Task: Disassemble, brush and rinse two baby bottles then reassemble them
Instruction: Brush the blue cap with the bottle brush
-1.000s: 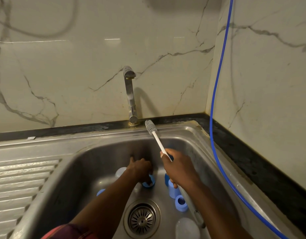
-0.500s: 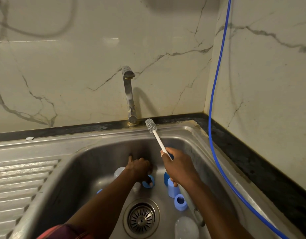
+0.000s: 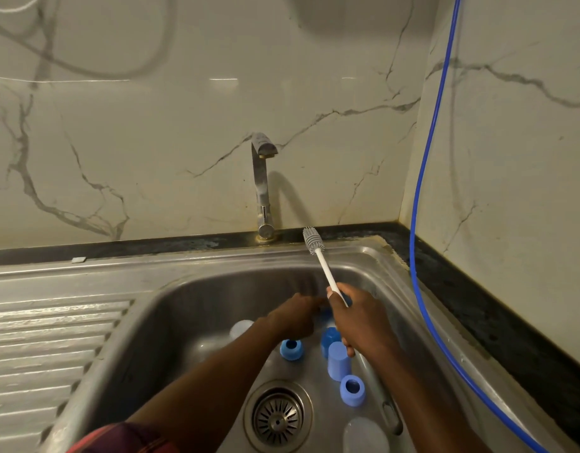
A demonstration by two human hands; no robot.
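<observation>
My right hand (image 3: 358, 322) grips the white handle of a bottle brush (image 3: 326, 273); its grey bristle head points up at the sink's back rim. My left hand (image 3: 296, 317) reaches to the back of the sink basin (image 3: 197, 308), right beside the right hand, blurred, fingers curled toward a blue piece (image 3: 324, 313); whether it holds it is unclear. On the sink floor lie a blue ring (image 3: 291, 349), a light-blue cap (image 3: 339, 361), a darker blue part (image 3: 329, 340) and a second ring (image 3: 353, 390). One clear bottle (image 3: 241, 327) lies by my left forearm, another (image 3: 365, 434) at the front.
The drain strainer (image 3: 278, 416) sits at the front of the basin. A steel tap (image 3: 264, 188) stands behind it, with no water running. A ribbed draining board (image 3: 53, 348) lies to the left. A blue hose (image 3: 422, 223) hangs along the right wall and counter.
My left hand has moved right and back off the blue ring, which now lies uncovered, and has closed in on my right hand. The brush has barely shifted.
</observation>
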